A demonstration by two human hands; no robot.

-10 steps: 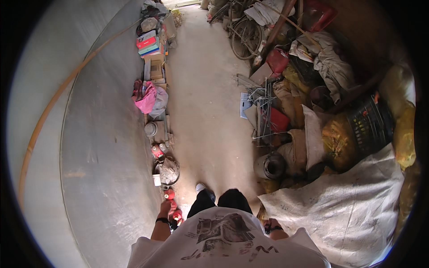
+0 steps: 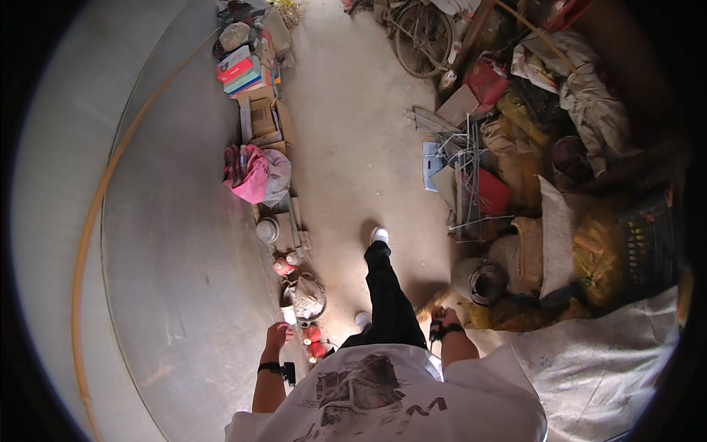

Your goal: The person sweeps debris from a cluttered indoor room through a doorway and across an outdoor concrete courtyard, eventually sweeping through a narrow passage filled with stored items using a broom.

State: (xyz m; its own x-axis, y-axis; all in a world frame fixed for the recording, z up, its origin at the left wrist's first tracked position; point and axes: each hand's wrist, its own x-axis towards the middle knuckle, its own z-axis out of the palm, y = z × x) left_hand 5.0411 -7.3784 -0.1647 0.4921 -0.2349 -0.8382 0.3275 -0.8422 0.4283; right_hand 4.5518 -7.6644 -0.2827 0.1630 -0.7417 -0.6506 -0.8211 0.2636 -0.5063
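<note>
My left hand hangs low beside my body, fingers loosely apart, with nothing seen in it. It is nearest to a white cup and several red, round-bodied containers on the floor by the wall. My right hand is out to the right of my leg with its fingers curled in; whatever it may hold is hidden. Just beyond it lies the edge of a yellowish-brown heap. Each wrist wears a black band with a small dark device. One leg in black trousers is stretched forward, ending in a white shoe.
Along the left wall stand a dark basin with a crumpled bag, a pink bag, cardboard boxes and stacked coloured boxes. On the right are a bicycle, metal racks, a grey cylinder, sacks and a pale sheet.
I have stepped forward, one leg now reaching well ahead. My left hand has drawn away from the red containers, and my right hand has swung forward. The surroundings have shifted in view.
</note>
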